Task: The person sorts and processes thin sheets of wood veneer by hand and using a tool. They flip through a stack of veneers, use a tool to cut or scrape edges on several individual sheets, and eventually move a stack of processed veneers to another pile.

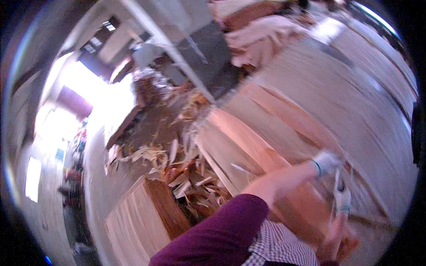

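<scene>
A broad layer of thin wood veneer sheets [306,80] spreads out in front of me. My left hand [327,162], in a white glove with a green cuff, reaches across onto the sheets; its fingers are smeared by motion. Just nearer, my right hand [342,197], gloved the same way, is closed around a small dark, narrow object [341,181] whose kind is too blurred to make out. Reddish veneer strips [248,137] with wavy edges lie on the paler sheets, to the left of my hands and partly under my left forearm.
A block-like stack of veneer [137,221] stands at the lower left. Veneer scraps [191,186] litter the floor between it and the sheets. A pale post [166,44] rises beyond. Pinkish bundled sheets [262,37] are piled at the far side.
</scene>
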Available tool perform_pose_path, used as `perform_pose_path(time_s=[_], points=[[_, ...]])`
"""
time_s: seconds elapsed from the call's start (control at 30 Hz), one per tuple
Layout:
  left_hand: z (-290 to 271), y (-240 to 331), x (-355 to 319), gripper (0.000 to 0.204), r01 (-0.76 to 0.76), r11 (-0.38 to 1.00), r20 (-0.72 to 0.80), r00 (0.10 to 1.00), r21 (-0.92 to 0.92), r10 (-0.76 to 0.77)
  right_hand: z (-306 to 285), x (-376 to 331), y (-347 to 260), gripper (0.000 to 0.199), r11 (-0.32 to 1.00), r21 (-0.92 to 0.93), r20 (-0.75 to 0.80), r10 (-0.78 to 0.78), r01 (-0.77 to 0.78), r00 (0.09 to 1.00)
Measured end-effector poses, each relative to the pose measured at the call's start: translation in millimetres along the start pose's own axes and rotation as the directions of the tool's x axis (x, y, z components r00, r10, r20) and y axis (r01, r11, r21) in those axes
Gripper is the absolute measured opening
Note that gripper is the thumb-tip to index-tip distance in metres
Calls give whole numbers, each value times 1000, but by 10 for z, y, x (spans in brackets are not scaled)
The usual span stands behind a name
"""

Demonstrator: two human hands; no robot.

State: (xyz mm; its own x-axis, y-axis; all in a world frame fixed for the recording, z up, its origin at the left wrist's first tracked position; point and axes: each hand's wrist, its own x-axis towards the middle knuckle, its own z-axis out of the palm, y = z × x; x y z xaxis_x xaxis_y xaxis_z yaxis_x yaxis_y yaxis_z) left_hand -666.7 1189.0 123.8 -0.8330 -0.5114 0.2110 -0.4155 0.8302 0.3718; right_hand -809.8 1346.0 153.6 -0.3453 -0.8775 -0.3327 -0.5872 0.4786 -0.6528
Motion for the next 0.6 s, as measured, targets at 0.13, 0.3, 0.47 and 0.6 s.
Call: perform_pose_path(time_s=[0.13, 0.3, 0.47, 0.6], points=[[-205, 102, -135, 19, -29, 1000, -19, 999, 0, 29, -266, -177, -261, 45, 841, 500, 111, 175, -207, 978], [-101, 1, -172, 32, -86, 996, -23, 996, 15, 87, -96, 64, 6, 24, 652, 693, 137, 300, -308, 944], [69, 475, 222, 53, -46, 970, 290, 957, 241, -27, -75, -40, 289, 16, 405, 873, 159, 288, -271, 944], [133, 341, 173, 55, -93, 940, 299, 954, 328, -10, -25, -77, 245, 17, 647, 732, 189, 105, -211, 976]])
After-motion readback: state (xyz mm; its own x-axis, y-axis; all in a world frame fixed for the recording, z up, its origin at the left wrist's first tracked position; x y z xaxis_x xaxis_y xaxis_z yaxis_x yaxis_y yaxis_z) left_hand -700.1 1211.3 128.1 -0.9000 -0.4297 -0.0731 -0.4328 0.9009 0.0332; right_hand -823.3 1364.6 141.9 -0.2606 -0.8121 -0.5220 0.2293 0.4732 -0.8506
